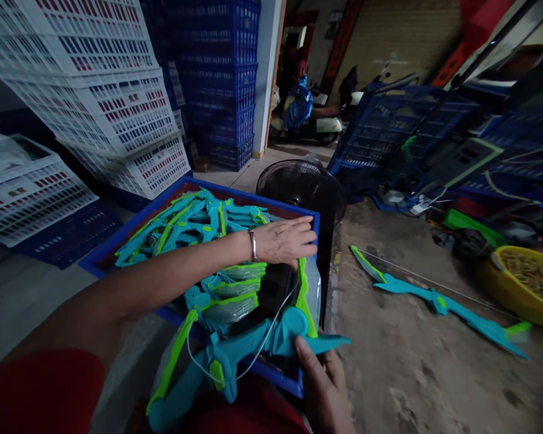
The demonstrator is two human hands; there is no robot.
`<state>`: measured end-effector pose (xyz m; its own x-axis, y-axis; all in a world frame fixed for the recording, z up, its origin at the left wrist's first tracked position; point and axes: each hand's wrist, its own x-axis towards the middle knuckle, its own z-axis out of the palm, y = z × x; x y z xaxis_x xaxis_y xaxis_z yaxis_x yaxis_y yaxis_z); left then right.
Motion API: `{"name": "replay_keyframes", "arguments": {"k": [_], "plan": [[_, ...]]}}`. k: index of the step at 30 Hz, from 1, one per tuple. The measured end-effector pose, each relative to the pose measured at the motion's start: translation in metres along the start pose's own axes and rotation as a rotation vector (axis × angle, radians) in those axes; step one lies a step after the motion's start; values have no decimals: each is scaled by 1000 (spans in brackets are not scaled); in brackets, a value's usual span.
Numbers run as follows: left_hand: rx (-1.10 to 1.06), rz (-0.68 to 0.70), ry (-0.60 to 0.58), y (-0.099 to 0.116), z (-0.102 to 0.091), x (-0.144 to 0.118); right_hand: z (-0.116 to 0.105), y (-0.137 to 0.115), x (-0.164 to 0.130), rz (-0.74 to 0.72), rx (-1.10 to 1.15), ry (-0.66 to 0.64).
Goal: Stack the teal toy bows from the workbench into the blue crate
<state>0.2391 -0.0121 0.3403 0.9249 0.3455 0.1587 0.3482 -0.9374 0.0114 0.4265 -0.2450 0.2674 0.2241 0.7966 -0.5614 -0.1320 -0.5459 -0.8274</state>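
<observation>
I see the left hand (284, 240) flat and open on the bagged toy bows (235, 289) stacked at the near end of the blue crate (117, 244). Right hand (324, 386) grips a teal bow (253, 349) at the crate's near edge. Beyond the crate: black fan (301, 184), then white crates (95, 90) (stacked, leaning). Right of it: bare concrete floor (411, 361), loose bow (434, 298), yellow basin (522, 283).

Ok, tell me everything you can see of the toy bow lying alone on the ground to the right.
The long teal and lime-green plastic toy bow lies flat on the dusty concrete floor, right of the blue plastic crate. Its curved limbs run diagonally from a green-edged tip near the crate to a green tip beside the yellow basin. A thin pale string runs along its upper side. Neither hand touches it.
</observation>
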Motion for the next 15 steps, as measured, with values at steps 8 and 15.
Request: {"name": "replay_keyframes", "arguments": {"k": [8,15], "plan": [[-351,-444,-54,42,45,-45,-7,-16,2,27,140,82],[-549,-728,-95,121,55,-68,-35,5,6,123,263,166]]}}
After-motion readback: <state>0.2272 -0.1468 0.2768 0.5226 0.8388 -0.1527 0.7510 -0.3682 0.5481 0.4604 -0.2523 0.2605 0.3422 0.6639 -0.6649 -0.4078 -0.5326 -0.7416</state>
